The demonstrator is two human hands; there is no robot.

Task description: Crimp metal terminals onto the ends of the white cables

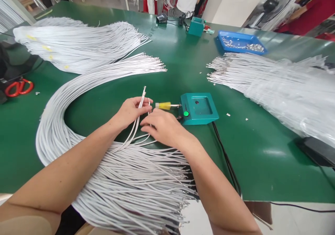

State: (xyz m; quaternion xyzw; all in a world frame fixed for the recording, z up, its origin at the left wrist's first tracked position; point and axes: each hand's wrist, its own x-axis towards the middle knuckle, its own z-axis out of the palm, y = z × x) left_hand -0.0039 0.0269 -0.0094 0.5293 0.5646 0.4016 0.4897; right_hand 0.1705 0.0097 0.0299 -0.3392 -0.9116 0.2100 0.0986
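Several white cables [135, 125] stand bunched between the thumb and fingers of my left hand [130, 112], their bare ends pointing up. One more white cable [149, 104] rises at its fingertips. My right hand [165, 125] is close beside it, thumb and fingers closing around the lower part of that single cable; the exact contact is partly hidden. Just beyond the right hand is a teal box [199, 108] with a lit green button and a yellow-sleeved metal rod [164, 105] sticking out to the left. Below both hands lies a large bundle of white cables [141, 182], loose ends towards the right.
The bundle curves back across the green table [261, 165]. More cable bundles lie at back left [78, 43] and right [282, 85]. A blue tray [223, 48] holds small metal parts. Red-handled scissors [19, 87] lie left. Black cords [227, 161] trail from the box. People work beyond.
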